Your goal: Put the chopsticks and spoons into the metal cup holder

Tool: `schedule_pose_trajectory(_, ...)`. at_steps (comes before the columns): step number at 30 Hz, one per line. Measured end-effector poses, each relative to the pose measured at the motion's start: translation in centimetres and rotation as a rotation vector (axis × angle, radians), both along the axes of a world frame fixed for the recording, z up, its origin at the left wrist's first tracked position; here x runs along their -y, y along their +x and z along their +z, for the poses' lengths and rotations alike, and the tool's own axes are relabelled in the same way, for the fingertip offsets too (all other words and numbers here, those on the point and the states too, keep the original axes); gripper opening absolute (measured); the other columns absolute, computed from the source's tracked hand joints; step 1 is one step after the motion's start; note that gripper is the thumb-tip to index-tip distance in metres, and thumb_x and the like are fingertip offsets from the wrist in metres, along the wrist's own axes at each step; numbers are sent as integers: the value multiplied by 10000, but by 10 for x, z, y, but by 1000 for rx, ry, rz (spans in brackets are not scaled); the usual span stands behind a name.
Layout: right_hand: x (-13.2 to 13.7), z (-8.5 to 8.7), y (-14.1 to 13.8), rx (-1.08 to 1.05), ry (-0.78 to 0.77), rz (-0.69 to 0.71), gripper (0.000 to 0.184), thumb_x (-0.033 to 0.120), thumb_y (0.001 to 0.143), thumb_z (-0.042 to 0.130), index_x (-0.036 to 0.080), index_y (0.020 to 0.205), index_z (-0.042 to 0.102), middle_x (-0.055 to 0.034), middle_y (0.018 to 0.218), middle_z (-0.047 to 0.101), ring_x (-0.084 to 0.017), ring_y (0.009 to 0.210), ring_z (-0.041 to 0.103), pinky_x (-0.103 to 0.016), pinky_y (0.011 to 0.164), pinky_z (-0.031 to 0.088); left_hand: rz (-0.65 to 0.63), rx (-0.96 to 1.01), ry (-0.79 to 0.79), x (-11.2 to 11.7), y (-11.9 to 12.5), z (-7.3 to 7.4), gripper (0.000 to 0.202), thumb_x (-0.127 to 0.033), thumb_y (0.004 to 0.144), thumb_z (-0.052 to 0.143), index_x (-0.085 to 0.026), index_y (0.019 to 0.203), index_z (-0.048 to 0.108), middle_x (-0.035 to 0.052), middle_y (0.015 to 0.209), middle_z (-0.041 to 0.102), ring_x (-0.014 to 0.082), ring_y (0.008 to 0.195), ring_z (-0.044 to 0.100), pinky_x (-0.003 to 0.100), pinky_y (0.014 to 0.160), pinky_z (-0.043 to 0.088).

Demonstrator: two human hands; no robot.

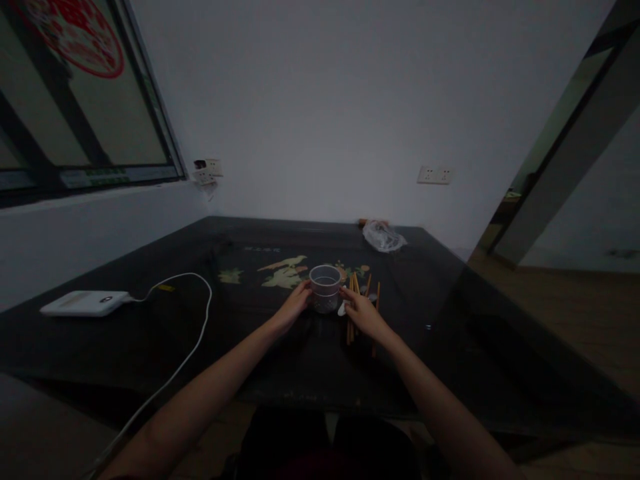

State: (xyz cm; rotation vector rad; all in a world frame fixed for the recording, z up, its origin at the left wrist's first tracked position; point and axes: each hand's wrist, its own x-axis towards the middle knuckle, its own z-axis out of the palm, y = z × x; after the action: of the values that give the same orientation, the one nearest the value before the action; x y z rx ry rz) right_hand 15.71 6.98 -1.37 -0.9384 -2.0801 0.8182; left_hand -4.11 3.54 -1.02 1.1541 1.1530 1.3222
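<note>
A grey, round utensil holder (325, 293) with small holes in its lower wall stands upright on the dark table, its open top facing up. My left hand (294, 307) grips its left side, fingers curled against the wall. On the opposite side, the fingers of my right hand (364, 312) press against it. Several wooden chopsticks (353, 320) lie beside the holder, partly under my right hand. A white spoon (343, 309) shows between the holder and that hand; much of it is covered.
A white power bank (85, 303) lies at the left with a white cable (207, 313) running off the front edge. Toward the back wall sits a crumpled clear plastic bag (383, 237). The dark table (440, 360) carries a printed floral pattern. Wall sockets (435, 175) are behind.
</note>
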Motion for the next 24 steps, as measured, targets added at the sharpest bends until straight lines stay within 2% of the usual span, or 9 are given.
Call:
schedule_pose_trajectory(4, -2, 1, -1, -39, -19, -73, 537, 19, 725, 433, 138, 1229, 574, -108, 1180, 639, -230, 1121, 586, -401, 983, 439, -31, -7, 11, -2, 2, -4, 412, -222, 804, 457, -199, 1213, 497, 80, 1333, 497, 226, 1206, 468, 358, 982, 392)
schedule_pose_trajectory(10, -3, -1, -5, -183, -30, -46, 542, 25, 732, 432, 185, 1230, 577, -75, 1177, 645, -200, 1106, 592, -379, 980, 448, -33, 5, 40, 2, 5, 0, 414, -207, 792, 475, -170, 1203, 510, 106, 1315, 516, 233, 1216, 471, 359, 1002, 384)
schedule_pose_trajectory(17, -3, -5, -7, -167, -40, -92, 481, 61, 770, 435, 164, 1215, 586, -94, 1155, 654, -200, 1086, 604, -379, 980, 443, -31, -56, 52, -3, 1, -4, 415, -252, 800, 485, -175, 1207, 516, 92, 1317, 523, 234, 1215, 475, 357, 991, 397)
schedule_pose_trajectory(24, 0, 0, -6, -174, -35, -67, 444, 73, 789, 439, 164, 1193, 601, -92, 1146, 660, -191, 1076, 610, -356, 971, 448, -47, -18, 39, -5, -1, -5, 400, -320, 810, 491, -165, 1176, 533, 105, 1288, 543, 233, 1197, 492, 336, 978, 408)
